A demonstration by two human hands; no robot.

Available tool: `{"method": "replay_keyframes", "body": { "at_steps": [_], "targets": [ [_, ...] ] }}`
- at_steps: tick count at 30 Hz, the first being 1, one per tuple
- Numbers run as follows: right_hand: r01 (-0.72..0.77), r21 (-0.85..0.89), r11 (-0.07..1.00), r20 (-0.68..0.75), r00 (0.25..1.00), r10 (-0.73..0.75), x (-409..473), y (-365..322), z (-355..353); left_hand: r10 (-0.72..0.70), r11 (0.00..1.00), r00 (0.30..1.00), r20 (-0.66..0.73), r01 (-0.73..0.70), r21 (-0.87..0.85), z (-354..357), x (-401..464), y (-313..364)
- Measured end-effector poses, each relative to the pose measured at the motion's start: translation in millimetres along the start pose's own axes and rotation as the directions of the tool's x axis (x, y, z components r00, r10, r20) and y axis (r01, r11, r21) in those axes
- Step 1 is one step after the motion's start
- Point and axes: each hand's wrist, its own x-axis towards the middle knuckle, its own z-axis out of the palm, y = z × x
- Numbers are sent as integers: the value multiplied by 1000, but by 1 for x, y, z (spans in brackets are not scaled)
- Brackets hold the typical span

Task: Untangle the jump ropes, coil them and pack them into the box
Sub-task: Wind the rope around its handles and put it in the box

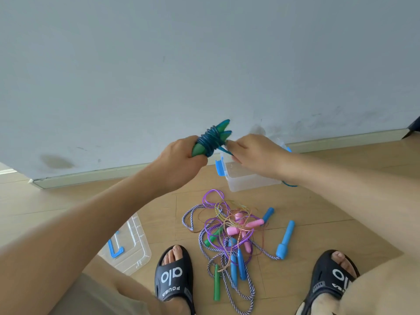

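My left hand [181, 155] grips a pair of green handles wound with a blue jump rope [210, 142], held up in front of the wall. My right hand [252, 153] pinches the loose blue end of that rope right beside the coil. Below my right hand the clear plastic box [245, 180] with blue clips stands open on the floor against the wall. A tangled pile of jump ropes [229, 233] lies on the floor between my feet: purple, striped and thin orange cords with pink, blue and green handles.
The box's clear lid [134, 248] with a blue latch lies on the wooden floor at the left, partly behind my left forearm. My feet in black slippers [173, 273] flank the pile. A grey wall and skirting run close behind the box.
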Motion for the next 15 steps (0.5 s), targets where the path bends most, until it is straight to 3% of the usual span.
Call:
{"method": "replay_keyframes", "body": {
  "at_steps": [3, 5, 7, 9, 15],
  "targets": [
    [30, -80, 996, 20, 999, -29, -15, -9, 2, -199, 962, 979, 41, 203, -183, -3, 12, -15],
    [108, -163, 981, -26, 993, -114, -20, -16, 1, -220, 973, 970, 102, 226, -46, -2, 16, -24],
    [198, -225, 954, -51, 975, -215, -23, -24, -3, -195, 964, 971, 136, 165, 209, 3, 16, -28],
    [275, -248, 929, -32, 956, -291, -23, -31, -7, -140, 932, 975, 169, 73, 354, 7, 14, -26],
    [301, -234, 924, -46, 946, -320, -1, -29, -18, 167, 855, 937, 308, -293, 427, 20, 2, -2]
  ]
}}
